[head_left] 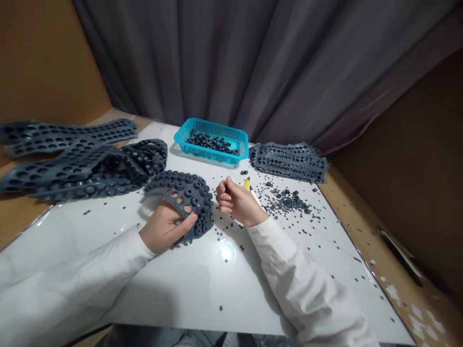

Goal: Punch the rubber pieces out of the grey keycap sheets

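My left hand (168, 226) is closed on the edge of a dark grey rubber sheet (197, 195). Rows of raised rings cover the sheet, and its near strip of punched-out holes curls over my fingers. Just to the right, my right hand (240, 200) is held with curled fingers and the thumb on top. A small black rubber piece (227, 189) shows between thumb and fingers, mostly hidden. Behind that hand a yellow-tipped tool (247, 182) sticks out; whether the hand holds it I cannot tell.
A blue plastic basket (213, 155) with many black rubber pieces stands at the back. Punched sheets (68, 166) lie heaped at left, and another folded sheet (289, 161) lies at back right. Small black bits (291, 201) are piled and scattered over the white tabletop (202, 289).
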The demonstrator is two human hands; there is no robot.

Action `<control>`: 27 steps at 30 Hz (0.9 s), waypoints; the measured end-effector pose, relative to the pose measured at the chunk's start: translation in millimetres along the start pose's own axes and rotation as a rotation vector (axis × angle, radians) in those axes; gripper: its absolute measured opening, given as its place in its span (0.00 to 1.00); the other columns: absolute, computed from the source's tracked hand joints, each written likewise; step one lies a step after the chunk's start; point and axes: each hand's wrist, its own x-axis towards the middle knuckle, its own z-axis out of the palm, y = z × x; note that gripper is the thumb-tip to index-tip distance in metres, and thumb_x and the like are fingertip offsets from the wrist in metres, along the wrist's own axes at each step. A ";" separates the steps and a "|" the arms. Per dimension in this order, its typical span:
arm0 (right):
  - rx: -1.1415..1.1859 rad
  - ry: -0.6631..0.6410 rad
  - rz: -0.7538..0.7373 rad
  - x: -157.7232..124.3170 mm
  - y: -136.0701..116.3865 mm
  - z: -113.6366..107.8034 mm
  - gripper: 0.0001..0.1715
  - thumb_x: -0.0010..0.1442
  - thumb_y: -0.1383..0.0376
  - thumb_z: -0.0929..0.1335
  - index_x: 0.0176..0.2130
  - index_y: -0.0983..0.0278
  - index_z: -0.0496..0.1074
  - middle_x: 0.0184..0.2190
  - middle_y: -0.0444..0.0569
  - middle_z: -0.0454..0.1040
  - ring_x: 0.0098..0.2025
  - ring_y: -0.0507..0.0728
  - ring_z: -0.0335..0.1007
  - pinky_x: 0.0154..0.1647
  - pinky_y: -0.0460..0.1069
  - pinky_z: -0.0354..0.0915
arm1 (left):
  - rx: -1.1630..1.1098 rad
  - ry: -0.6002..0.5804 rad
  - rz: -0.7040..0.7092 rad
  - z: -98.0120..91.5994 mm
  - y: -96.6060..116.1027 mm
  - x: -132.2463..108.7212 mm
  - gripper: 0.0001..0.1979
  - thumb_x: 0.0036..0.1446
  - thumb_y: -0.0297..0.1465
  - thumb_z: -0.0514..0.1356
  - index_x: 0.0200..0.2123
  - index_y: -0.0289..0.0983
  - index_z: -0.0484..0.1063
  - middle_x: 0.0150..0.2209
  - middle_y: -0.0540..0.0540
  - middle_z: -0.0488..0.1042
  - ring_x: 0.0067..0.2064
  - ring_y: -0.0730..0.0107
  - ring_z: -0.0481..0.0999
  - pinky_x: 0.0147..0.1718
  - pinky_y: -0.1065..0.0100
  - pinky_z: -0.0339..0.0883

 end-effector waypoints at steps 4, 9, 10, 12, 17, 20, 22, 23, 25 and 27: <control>0.073 -0.089 0.058 -2.3 -3.3 -0.6 0.20 0.61 0.52 0.59 0.27 0.64 0.61 0.19 0.37 0.44 0.18 0.45 0.37 0.17 0.40 0.42 | -0.197 0.126 -0.121 3.6 -7.7 0.9 0.11 0.52 0.30 0.55 0.18 0.37 0.67 0.25 0.48 0.69 0.34 0.64 0.68 0.40 0.65 0.60; 0.114 -0.140 0.096 -5.7 -5.7 4.5 0.18 0.62 0.55 0.58 0.28 0.64 0.62 0.19 0.38 0.44 0.18 0.46 0.36 0.17 0.40 0.40 | -0.650 0.294 -0.489 14.9 -16.1 -1.8 0.06 0.45 0.31 0.62 0.25 0.37 0.68 0.24 0.51 0.66 0.27 0.70 0.66 0.29 0.69 0.61; 0.091 -0.139 0.089 -6.6 -6.4 5.6 0.15 0.62 0.57 0.59 0.29 0.64 0.63 0.20 0.38 0.45 0.18 0.46 0.37 0.17 0.41 0.40 | -0.720 0.326 -0.562 16.7 -15.9 -1.4 0.07 0.43 0.31 0.63 0.26 0.37 0.66 0.22 0.53 0.64 0.25 0.73 0.64 0.27 0.71 0.60; -0.016 -0.108 0.057 -8.7 -8.1 6.9 0.10 0.61 0.62 0.60 0.32 0.65 0.65 0.20 0.38 0.49 0.18 0.45 0.37 0.17 0.41 0.40 | -0.799 0.360 -0.652 19.0 -13.3 0.6 0.11 0.41 0.28 0.64 0.29 0.38 0.65 0.22 0.56 0.62 0.24 0.76 0.63 0.27 0.73 0.60; -0.484 0.112 -0.099 -13.0 -9.1 9.9 0.08 0.59 0.65 0.60 0.37 0.63 0.67 0.20 0.38 0.53 0.18 0.46 0.40 0.19 0.43 0.41 | -0.869 0.167 -0.635 18.8 -1.3 6.4 0.14 0.44 0.26 0.62 0.37 0.39 0.63 0.28 0.55 0.68 0.31 0.75 0.68 0.33 0.74 0.61; -0.908 0.239 -0.249 -14.6 -2.8 16.4 0.11 0.59 0.67 0.58 0.32 0.64 0.68 0.21 0.41 0.58 0.21 0.48 0.51 0.23 0.44 0.49 | -0.843 0.065 -0.626 18.5 2.7 5.9 0.14 0.46 0.27 0.62 0.37 0.38 0.65 0.27 0.55 0.67 0.31 0.74 0.68 0.33 0.74 0.61; -1.190 0.266 -0.346 -15.8 3.1 21.6 0.11 0.59 0.66 0.59 0.31 0.64 0.68 0.23 0.43 0.63 0.26 0.50 0.57 0.29 0.46 0.52 | -0.780 0.045 -0.609 18.8 3.4 4.4 0.10 0.47 0.29 0.61 0.35 0.37 0.66 0.27 0.53 0.68 0.31 0.73 0.68 0.33 0.73 0.62; -1.304 0.257 -0.374 -16.5 5.9 23.9 0.11 0.59 0.64 0.59 0.30 0.64 0.67 0.23 0.44 0.65 0.27 0.51 0.58 0.30 0.46 0.52 | -0.742 0.046 -0.593 18.9 3.3 3.5 0.09 0.48 0.31 0.61 0.34 0.36 0.66 0.28 0.53 0.69 0.31 0.72 0.68 0.32 0.73 0.62; -1.471 0.199 -0.391 -17.7 10.1 26.6 0.13 0.60 0.58 0.60 0.30 0.64 0.65 0.22 0.44 0.65 0.26 0.51 0.58 0.29 0.47 0.51 | -0.660 0.041 -0.549 18.4 3.0 2.1 0.08 0.49 0.33 0.60 0.31 0.36 0.66 0.27 0.52 0.68 0.30 0.72 0.68 0.30 0.73 0.62; -1.573 0.128 -0.392 -18.4 12.1 27.2 0.16 0.59 0.53 0.61 0.30 0.63 0.63 0.22 0.45 0.65 0.24 0.51 0.56 0.28 0.47 0.48 | -0.570 0.009 -0.505 16.7 2.9 1.3 0.08 0.50 0.34 0.60 0.28 0.35 0.66 0.23 0.53 0.67 0.27 0.73 0.66 0.27 0.73 0.60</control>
